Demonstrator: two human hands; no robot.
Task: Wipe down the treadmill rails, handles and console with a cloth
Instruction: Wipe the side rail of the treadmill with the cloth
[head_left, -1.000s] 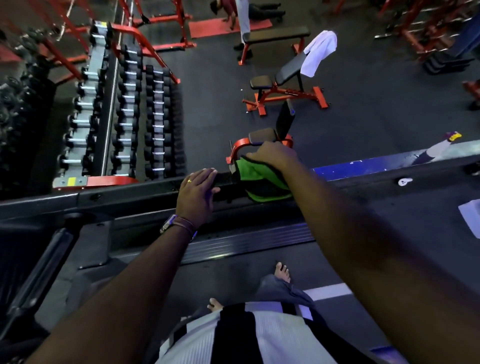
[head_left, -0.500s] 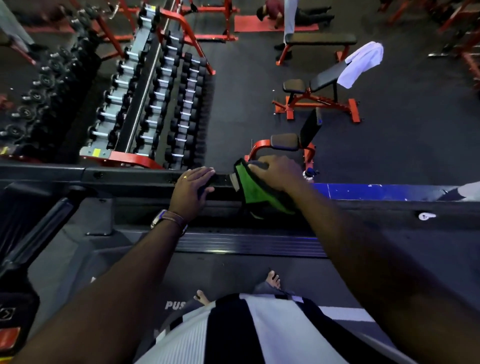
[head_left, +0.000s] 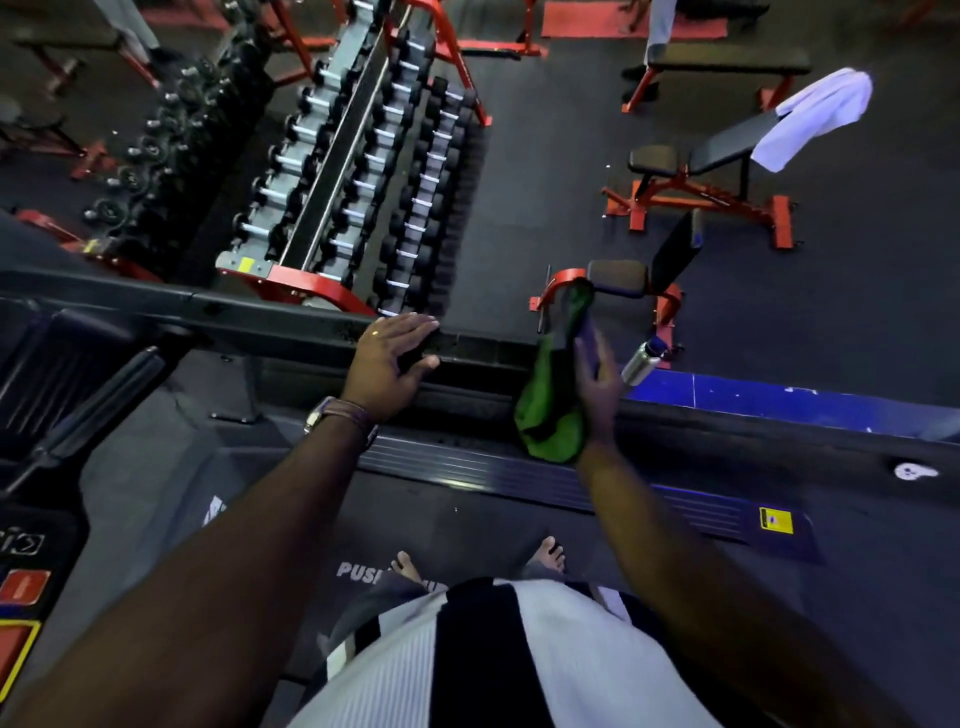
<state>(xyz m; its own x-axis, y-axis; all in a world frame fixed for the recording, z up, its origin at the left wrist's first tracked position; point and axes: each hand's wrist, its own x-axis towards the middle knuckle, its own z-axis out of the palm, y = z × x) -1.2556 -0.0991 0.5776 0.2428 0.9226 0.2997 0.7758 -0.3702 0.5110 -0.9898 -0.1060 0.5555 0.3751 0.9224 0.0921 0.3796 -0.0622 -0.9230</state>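
I stand on the treadmill belt and look down at its black side rail (head_left: 270, 319), which runs across the view from left to right. My left hand (head_left: 387, 358) rests on the rail with fingers curled over its top, wrist wearing a watch. My right hand (head_left: 595, 382) holds a green cloth (head_left: 548, 415) lifted just off the rail, the cloth hanging from the fingers and blurred by motion. The console (head_left: 23, 566) with its red button shows at the lower left edge. A black handle bar (head_left: 98, 400) slopes down beside it.
Beyond the rail stand a dumbbell rack (head_left: 363, 171) and red-framed benches (head_left: 696, 176), one with a white towel (head_left: 815, 122). A metal bottle (head_left: 644, 358) lies on the floor right of my right hand. The ribbed side step (head_left: 467, 473) runs below the rail.
My right hand has lifted off the rail and turned, so the cloth now hangs from the fingers instead of being pressed flat. My left hand stays on the rail. The camera has tilted left.
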